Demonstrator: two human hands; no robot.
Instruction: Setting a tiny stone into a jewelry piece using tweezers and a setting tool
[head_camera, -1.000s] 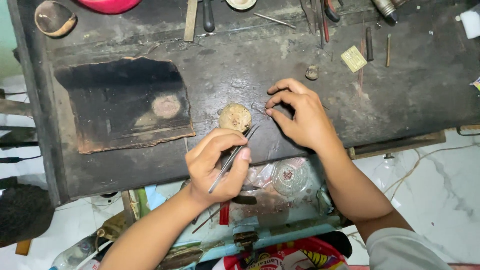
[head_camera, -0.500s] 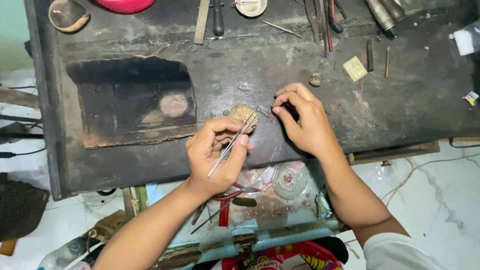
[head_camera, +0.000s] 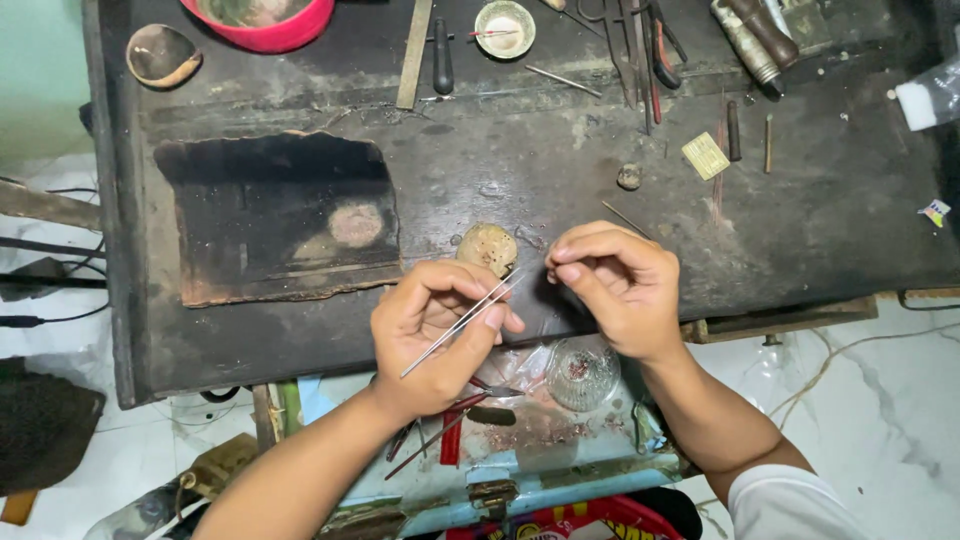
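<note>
Steel tweezers (head_camera: 462, 322), long and thin, sit clenched in the left hand (head_camera: 435, 335), tips near a round tan pitted lump (head_camera: 488, 246) on the dark scorched bench (head_camera: 560, 180). Right hand (head_camera: 618, 290) pinches its fingertips shut on something too small to make out. A pink bowl (head_camera: 268, 30), cut off at the top edge, holds unclear contents; a small cream dish (head_camera: 505, 28) holds a thin red-tipped stick.

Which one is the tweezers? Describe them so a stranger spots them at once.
Start at the dark, worn workbench and come to its near edge, where two hands meet. The left hand pinches the tweezers: a thin, straight, silvery pair slanting up to the right, tips near a round tan lump. Unlike the tools along the bench's far edge, they are held.
</note>
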